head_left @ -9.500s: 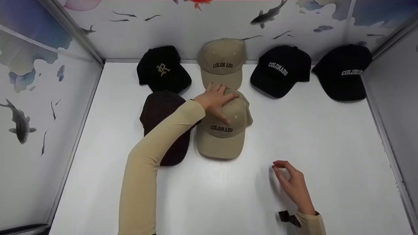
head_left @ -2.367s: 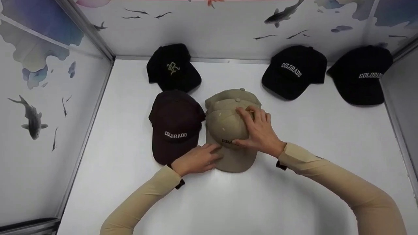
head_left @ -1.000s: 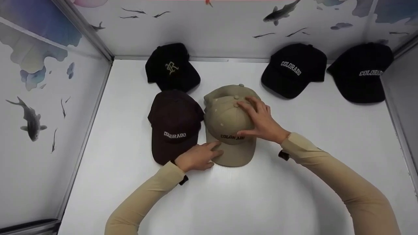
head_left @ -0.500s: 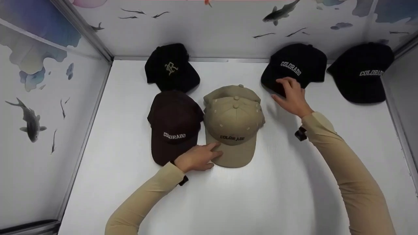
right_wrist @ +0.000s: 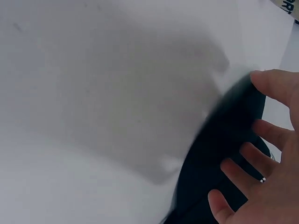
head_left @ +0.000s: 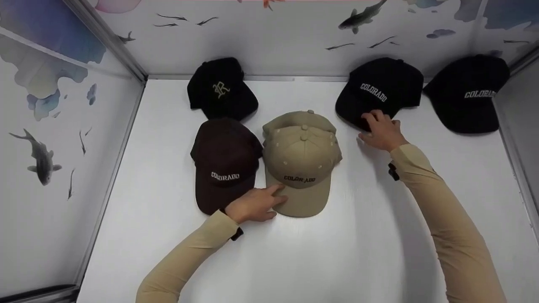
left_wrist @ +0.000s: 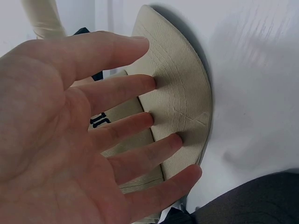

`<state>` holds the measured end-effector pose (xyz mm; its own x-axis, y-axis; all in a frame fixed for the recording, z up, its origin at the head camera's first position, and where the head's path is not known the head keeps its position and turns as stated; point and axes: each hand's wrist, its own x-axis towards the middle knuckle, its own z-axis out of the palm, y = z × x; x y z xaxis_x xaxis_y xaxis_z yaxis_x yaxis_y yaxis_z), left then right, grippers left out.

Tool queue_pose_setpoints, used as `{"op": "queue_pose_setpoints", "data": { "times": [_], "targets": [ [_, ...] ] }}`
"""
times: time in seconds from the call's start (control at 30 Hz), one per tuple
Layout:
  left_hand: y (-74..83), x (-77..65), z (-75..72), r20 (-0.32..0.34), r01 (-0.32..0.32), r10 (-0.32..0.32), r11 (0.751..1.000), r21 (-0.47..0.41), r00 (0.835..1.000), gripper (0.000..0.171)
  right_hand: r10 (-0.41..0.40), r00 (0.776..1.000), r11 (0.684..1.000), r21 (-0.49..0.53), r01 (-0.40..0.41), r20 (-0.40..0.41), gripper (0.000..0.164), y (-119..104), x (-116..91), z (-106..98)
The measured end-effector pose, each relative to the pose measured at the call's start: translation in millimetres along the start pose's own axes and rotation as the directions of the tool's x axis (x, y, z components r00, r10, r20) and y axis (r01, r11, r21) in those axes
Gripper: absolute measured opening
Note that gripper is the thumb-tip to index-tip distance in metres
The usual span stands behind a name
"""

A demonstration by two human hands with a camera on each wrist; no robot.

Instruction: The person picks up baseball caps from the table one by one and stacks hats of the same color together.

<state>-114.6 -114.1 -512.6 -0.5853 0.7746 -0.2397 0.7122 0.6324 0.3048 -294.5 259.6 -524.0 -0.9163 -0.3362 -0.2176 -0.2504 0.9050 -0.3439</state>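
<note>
In the head view, my left hand lies at the left of the front beige baseball cap, its fingertips touching the brim. The left wrist view shows those fingers spread and fairly straight over the beige brim. Three crown buttons show on the beige caps, which are nested one behind another. At the back right, my right hand holds the front edge of a black COLORADO cap. In the right wrist view, bent fingers lie over its dark brim, with the thumb at the edge; the brim's underside is hidden.
A dark maroon cap sits left of the beige ones. Behind it is a black cap with a gold R. Another black COLORADO cap stands in the back right corner. Printed walls enclose the white table.
My right hand has left the beige caps and gone back right to the black cap's brim; that cap has shifted slightly. Earlier, the rear beige cap came forward into the stack. My left hand stays put.
</note>
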Motion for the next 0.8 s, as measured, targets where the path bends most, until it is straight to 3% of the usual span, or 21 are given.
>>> {"op": "queue_pose_setpoints", "data": {
  "times": [0.17,0.3,0.53,0.67,0.8],
  "targets": [
    [-1.4,-1.7,-0.2,-0.003,0.018,-0.018,1.0,-0.016,1.0,0.044,-0.053,0.998,0.998,-0.022,0.053,-0.013,0.054,-5,5,-5],
    [-0.2,-0.3,0.0,0.025,0.045,-0.044,0.998,-0.035,0.999,0.044,-0.049,0.996,0.998,0.03,0.051,-0.079,0.055,0,13,-13],
    [0.3,2.6,-2.8,0.047,0.058,-0.058,0.998,-0.015,0.997,0.045,0.11,0.977,0.986,0.147,-0.084,-0.18,0.082,20,23,-46],
    [-0.2,3.9,-2.1,0.057,0.063,-0.062,0.998,-0.013,0.996,0.044,0.17,0.971,0.972,0.19,-0.138,-0.168,0.089,26,28,-59],
    [-0.5,4.6,-1.7,0.054,0.055,-0.055,0.998,-0.009,0.997,0.043,0.199,0.974,0.967,0.184,-0.177,-0.108,0.094,27,32,-59]
  ]
}}
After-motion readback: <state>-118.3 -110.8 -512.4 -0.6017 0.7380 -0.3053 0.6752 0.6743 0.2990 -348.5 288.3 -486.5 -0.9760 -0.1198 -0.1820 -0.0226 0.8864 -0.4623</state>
